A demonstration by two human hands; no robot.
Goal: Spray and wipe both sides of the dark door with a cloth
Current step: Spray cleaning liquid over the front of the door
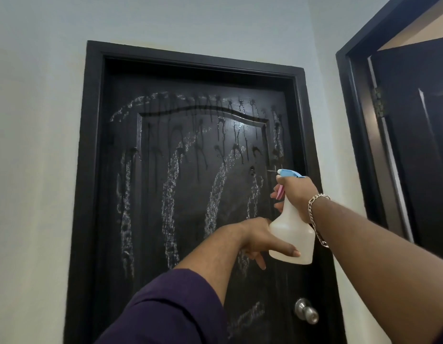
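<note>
Head view. My right hand [296, 192] grips the neck of a white plastic spray bottle [291, 234], fingers curled round it with one on the pink trigger [280, 191]; the blue nozzle [288, 173] points at the dark door [190, 194] from close by. My left hand [257, 238] hangs in front of the door just beside the bottle's base, fingers loosely spread and holding nothing; the thumb overlaps the bottle, though I cannot tell whether it touches. No cloth is visible.

I judge the bottle light, its translucent body showing no clear liquid level, and stiff enough to carry by the neck, where the trigger stays within reach. The wall may be slippery if wet.

The door is closed in its dark frame [91, 170], facing me, with a round metal knob [306, 311] at lower right. Its arched raised panel carries whitish streaks and dark drips running down from the upper part. This side looks sprayed but not yet wiped.
</note>
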